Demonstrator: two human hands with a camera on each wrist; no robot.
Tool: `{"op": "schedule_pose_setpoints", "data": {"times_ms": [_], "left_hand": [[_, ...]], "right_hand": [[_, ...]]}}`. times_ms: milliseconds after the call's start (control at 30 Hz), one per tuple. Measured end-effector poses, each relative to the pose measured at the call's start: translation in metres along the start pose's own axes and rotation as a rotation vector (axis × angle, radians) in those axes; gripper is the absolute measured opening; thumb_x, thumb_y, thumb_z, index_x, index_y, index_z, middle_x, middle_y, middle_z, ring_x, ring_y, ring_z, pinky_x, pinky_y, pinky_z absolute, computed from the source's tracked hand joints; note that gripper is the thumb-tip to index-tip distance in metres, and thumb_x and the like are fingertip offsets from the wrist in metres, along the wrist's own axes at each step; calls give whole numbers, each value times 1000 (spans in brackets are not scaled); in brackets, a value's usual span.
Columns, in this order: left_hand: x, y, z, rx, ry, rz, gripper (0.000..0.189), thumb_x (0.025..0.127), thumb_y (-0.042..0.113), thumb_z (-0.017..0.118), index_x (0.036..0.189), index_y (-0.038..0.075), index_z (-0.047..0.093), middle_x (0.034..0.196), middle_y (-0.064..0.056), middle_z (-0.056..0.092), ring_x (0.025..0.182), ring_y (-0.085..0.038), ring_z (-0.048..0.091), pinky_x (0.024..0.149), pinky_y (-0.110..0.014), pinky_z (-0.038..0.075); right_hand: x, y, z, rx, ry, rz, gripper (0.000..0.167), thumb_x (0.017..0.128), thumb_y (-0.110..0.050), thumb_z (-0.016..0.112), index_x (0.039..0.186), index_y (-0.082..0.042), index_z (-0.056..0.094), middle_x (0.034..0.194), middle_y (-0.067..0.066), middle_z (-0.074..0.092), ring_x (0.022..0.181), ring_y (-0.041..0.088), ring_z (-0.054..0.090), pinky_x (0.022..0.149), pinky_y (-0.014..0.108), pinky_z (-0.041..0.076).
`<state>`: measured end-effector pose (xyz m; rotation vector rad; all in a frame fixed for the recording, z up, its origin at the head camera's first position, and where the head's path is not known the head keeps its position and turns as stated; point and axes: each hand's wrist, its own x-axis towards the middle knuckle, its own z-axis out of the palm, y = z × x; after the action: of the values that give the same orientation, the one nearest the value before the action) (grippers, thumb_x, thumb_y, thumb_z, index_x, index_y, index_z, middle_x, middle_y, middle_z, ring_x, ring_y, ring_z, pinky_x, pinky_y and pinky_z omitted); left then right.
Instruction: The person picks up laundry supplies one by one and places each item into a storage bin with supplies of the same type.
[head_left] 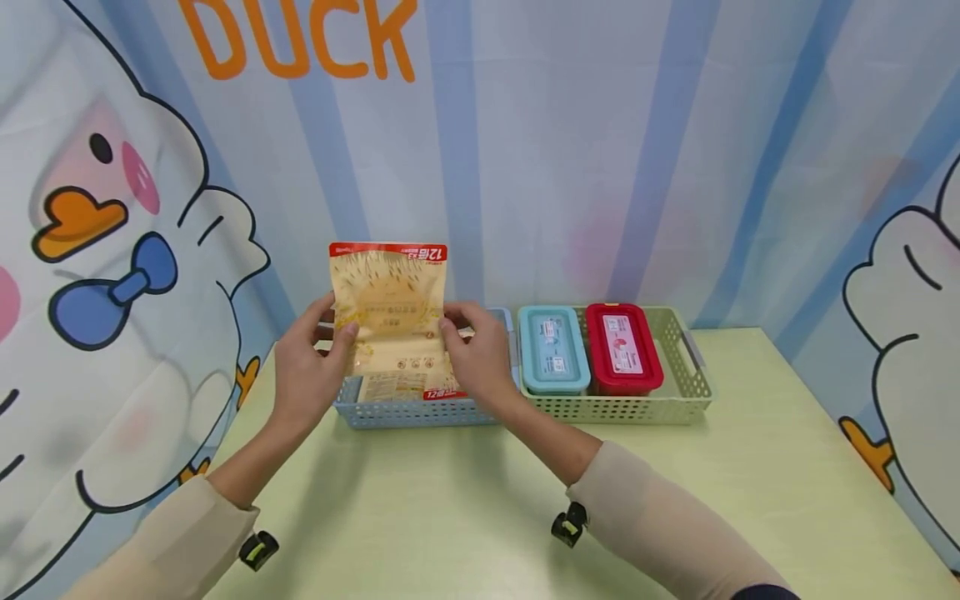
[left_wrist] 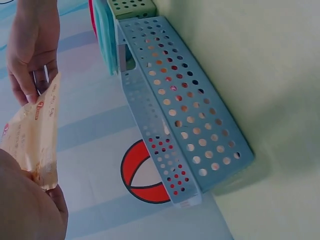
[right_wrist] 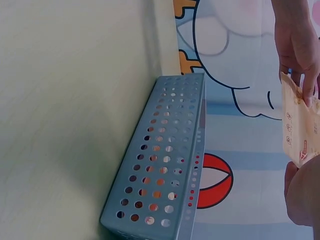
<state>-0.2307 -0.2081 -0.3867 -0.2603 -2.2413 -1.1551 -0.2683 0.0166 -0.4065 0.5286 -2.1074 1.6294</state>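
A cream-coloured packet [head_left: 390, 312] with a red printed strip along its top edge is held up over the blue basket [head_left: 420, 414]. My left hand [head_left: 311, 358] pinches its left side, thumb on the near face. On the opposite edge, my right hand [head_left: 480, 350] pinches it the same way. The print on the strip appears upside down. Another packet with a red corner [head_left: 444, 393] lies in the blue basket behind and below. Both wrist views show the packet [left_wrist: 47, 130] stretched between the two hands, beside the perforated basket wall [right_wrist: 160, 150].
Right of the blue basket stands a green basket [head_left: 686, 408] holding a light-blue lidded box [head_left: 555, 350] and a red lidded box [head_left: 624, 350]. They stand on a pale yellow-green table [head_left: 420, 508], against a striped cloth backdrop [head_left: 540, 150] with cartoon ducks.
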Motion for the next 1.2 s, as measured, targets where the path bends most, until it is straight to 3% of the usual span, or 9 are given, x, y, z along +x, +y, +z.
{"op": "schedule_pose_setpoints", "data": {"times_ms": [200,433,667,800,1000,1100,1200], "left_hand": [[9,3,7,29,-2,-55,53,106,22,68,157,15,53,119,-13,67,105,-29,68,75,-18,51],[25,-6,16,4,-46,-179,57,105,19,68,159,18,50,121,-17,66,106,-35,69,82,-46,57],[30,-26,32,11,-149,-328,63,103,16,69,162,19,45,127,-19,61,103,-33,67,75,-36,57],[27,-34,42,23,-177,-355,66,104,17,69,164,16,42,127,-19,58,100,-33,65,69,-31,54],[24,-42,53,65,-174,-381,69,104,15,69,165,13,39,128,-19,57,100,-34,66,67,-31,52],[24,-47,58,107,-176,-385,70,103,14,69,165,10,37,132,-21,57,103,-36,65,73,-38,55],[24,-54,62,187,-195,-351,71,102,15,69,165,5,36,139,-24,57,114,-39,62,89,-50,56]], "right_hand": [[11,0,-2,35,27,21,28,103,-4,64,131,-6,67,105,8,68,94,21,67,76,33,59],[20,3,0,-15,20,30,31,103,-1,64,133,-2,68,109,10,68,99,25,68,78,33,59],[21,16,-1,-34,-107,173,34,105,-10,64,136,3,67,117,13,70,109,27,66,89,36,57],[18,28,-1,-44,-158,234,37,106,-14,64,139,2,66,120,11,71,111,25,66,93,36,57],[13,42,2,-10,-195,262,48,108,-22,63,150,0,56,129,10,68,119,26,64,96,39,57],[10,47,4,27,-221,263,52,109,-27,62,153,-1,53,132,12,66,123,29,62,99,42,56],[7,54,6,62,-253,271,54,109,-30,62,154,-1,52,136,14,65,127,31,61,104,46,53]]}}
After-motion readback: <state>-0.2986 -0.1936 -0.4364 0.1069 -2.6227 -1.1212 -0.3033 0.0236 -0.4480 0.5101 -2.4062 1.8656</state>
